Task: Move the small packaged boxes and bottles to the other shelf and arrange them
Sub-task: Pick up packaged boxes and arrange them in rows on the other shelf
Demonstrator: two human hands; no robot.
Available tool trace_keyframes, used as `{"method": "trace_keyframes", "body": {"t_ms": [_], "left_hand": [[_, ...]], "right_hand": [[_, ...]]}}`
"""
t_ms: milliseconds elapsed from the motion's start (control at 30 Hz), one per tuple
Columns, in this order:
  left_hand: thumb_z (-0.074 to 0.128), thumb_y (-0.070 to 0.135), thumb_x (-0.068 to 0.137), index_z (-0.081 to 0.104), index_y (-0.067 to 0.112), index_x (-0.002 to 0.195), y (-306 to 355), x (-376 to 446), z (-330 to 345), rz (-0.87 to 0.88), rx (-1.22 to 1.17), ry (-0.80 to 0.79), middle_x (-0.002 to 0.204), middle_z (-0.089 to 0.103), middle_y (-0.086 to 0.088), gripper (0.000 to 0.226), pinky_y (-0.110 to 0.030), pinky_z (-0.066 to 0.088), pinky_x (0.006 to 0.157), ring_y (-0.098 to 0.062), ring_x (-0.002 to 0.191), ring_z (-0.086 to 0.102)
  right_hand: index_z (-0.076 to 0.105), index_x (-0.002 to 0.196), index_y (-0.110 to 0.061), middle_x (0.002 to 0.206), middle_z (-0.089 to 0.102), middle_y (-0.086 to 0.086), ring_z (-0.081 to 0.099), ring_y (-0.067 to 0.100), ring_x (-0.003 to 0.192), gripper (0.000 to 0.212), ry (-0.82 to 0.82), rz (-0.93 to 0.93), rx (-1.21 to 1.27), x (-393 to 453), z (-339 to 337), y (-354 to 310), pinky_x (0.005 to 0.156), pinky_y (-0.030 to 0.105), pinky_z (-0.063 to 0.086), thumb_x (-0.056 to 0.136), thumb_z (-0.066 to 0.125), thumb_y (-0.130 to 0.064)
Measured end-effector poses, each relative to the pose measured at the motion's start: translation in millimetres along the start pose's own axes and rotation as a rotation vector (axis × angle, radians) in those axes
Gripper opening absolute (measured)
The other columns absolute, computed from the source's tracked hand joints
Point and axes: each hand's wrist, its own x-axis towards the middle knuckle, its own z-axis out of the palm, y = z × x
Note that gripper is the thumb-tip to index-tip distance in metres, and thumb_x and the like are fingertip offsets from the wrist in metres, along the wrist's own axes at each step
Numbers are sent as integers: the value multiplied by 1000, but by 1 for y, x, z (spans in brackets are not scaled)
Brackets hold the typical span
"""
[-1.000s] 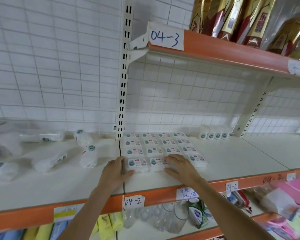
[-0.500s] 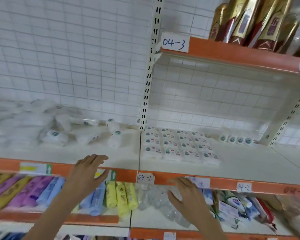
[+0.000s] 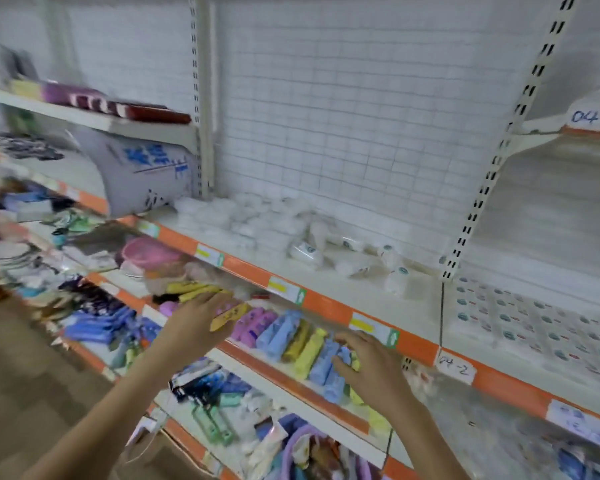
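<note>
shop | stocked shelves point(image 3: 329, 308) | price tags point(image 3: 284, 289) | packaged goods point(image 3: 291, 336)

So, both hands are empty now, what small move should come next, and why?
Probably reach the left hand up to the loose white bottles lying in disorder on the left shelf bay and grip one. The right hand is also free, and the small boxes already sit in neat rows on the neighbouring bay, so the bottles seem to be what is left.

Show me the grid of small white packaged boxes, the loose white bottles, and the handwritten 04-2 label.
Grid of small white packaged boxes point(image 3: 530, 327): head view, middle of the grid.
Loose white bottles point(image 3: 352, 263): head view, one bottle's body.
Handwritten 04-2 label point(image 3: 455, 368): head view, label's centre.
</note>
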Motion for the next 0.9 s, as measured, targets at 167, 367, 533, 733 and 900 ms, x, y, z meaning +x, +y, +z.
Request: {"method": "trace_keyframes", "body": {"t_ms": [167, 367, 533, 733, 900], "left_hand": [[66, 24, 83, 59, 12, 119, -71, 12, -27, -72, -10, 57, 117, 59, -6, 39, -33, 47, 77, -26, 101, 59], [59, 29, 87, 52, 19, 127, -159, 61, -52, -13, 4, 54, 123, 55, 1, 42, -27, 42, 84, -17, 107, 55], [59, 29, 87, 54, 19, 123, -217, 109, -56, 86, -13, 33, 119, 59, 0, 37, -30, 46, 82, -18, 100, 58], [57, 36, 87, 45, 22, 131, -244, 174, -26, 165, -3, -87, 122, 54, 2, 48, -24, 40, 83, -14, 108, 53], [53, 42, 89, 42, 21, 133, -235, 248, 8, 259, 28, -151, 130, 49, 1, 50, -30, 36, 97, -16, 121, 44]], "right_hand": [[53, 124, -25, 124, 52, -9, 51, 11, 115, 34, -32, -34, 43, 64, 29, -51, 92, 21, 38, 91, 54, -32], [56, 120, -22, 117, 57, -7, 52, 12, 110, 31, 0, -48, 51, 155, 56, -108, 92, 23, 41, 89, 57, -29], [55, 121, -25, 120, 54, -9, 49, 9, 113, 32, 41, 28, 31, 208, 68, -134, 92, 23, 39, 90, 56, -31], [48, 129, -21, 130, 51, -3, 44, 13, 122, 39, 5, 104, -72, 263, 69, -124, 97, 26, 36, 92, 54, -33], [44, 134, -19, 137, 46, 0, 39, 18, 127, 44, -33, 179, -170, 316, 66, -91, 102, 32, 35, 93, 51, -35]]}}
